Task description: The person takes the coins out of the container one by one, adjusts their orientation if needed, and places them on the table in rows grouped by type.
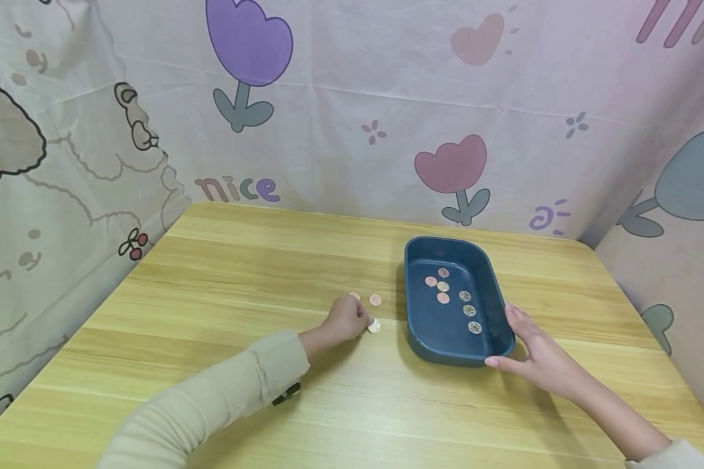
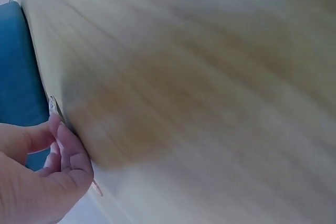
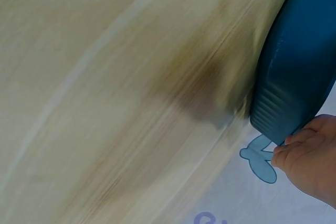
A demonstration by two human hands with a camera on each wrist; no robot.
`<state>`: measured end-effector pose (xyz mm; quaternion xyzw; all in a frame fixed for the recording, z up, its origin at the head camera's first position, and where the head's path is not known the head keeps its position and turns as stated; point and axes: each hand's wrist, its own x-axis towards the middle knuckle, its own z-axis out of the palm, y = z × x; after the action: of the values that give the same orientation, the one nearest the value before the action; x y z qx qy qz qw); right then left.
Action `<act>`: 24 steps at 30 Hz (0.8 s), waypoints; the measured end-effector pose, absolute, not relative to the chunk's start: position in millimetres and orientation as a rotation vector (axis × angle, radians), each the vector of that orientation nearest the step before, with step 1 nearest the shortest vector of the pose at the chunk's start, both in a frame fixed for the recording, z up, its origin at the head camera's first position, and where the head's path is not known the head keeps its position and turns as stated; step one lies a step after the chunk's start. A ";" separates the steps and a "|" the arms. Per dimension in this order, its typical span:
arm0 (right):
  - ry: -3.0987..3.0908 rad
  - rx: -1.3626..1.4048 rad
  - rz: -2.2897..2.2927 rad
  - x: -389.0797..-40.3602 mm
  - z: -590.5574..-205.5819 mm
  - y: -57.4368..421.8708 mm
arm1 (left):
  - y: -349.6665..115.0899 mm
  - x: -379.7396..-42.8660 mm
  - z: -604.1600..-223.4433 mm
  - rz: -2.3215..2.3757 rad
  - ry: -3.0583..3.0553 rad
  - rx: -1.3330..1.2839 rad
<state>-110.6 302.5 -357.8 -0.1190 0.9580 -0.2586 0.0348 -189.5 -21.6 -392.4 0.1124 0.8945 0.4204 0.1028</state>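
Note:
My left hand (image 1: 346, 319) pinches the edge of a silvery coin (image 1: 375, 326) just above or at the tabletop, left of the tray. In the left wrist view, that coin (image 2: 53, 106) stands tilted at the tips of the thumb and forefinger. Beyond the hand lie two copper-coloured coins, one (image 1: 375, 300) in full view and one (image 1: 354, 296) partly hidden by the knuckles. A dark blue tray (image 1: 409, 312) holds several copper and silvery coins, flat on its bottom. My right hand (image 1: 536, 355) grips its near right corner from outside, thumb at the front rim, fingers along the right side.
The wooden table (image 1: 223, 280) carries everything. A printed cloth (image 1: 352, 98) hangs along its back and sides. Under the left cuff a small dark object (image 1: 286, 393) shows, probably the wrist camera's strap or mount.

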 end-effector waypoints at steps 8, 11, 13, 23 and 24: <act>2.943 -0.361 -0.787 -110.5 -358.6 302.5 | -12.8 -186.3 -387.5 1.075 2.760 0.315; 2.943 -0.364 -0.791 -110.4 -358.5 302.6 | -11.9 -186.0 -387.1 1.088 2.750 0.302; 2.945 -0.365 -0.792 -110.3 -358.3 302.5 | -12.6 -186.2 -387.1 1.109 2.747 0.333; 2.939 -0.371 -0.804 -110.2 -357.8 302.2 | -4.1 -191.3 -368.9 1.457 2.696 0.521; 2.939 -0.369 -0.803 -110.0 -357.9 302.2 | -1.5 -191.9 -366.0 1.502 2.663 0.526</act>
<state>-110.0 302.2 -357.9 -0.1202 0.9570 -0.2616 0.0365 -191.9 -1.5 -366.0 0.1694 0.8583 0.4840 0.0195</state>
